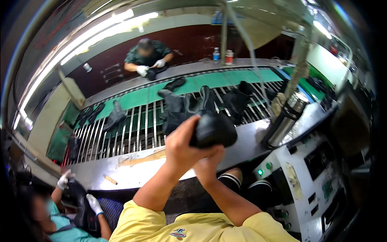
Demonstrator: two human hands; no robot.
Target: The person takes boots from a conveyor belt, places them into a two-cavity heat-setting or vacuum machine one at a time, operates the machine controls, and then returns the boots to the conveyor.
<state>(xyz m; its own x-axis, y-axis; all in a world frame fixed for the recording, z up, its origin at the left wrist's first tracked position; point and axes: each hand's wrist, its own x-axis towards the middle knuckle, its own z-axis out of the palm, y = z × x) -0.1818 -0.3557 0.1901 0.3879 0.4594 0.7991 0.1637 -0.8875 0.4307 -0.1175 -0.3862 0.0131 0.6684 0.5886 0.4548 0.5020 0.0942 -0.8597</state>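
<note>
A black boot or shoe (214, 130) with a smooth rounded end is held up in front of me, above the near metal edge of the line. My left hand (181, 139) is closed round its left side, thumb along the bottom. My right hand (209, 163) is closed against its underside, close to the left thumb; its fingers are partly hidden. Just beyond the held piece, several dark boots stand or lie on the slatted line, among them a grey-black boot (173, 105) and a black boot (242, 97) to the right.
A steel flask (284, 119) stands right, near a white control box (306, 181) with a lit green button. Across the green belt (201, 80), a person in white gloves handles a dark piece. At lower left, another gloved person holds a black boot (82, 205).
</note>
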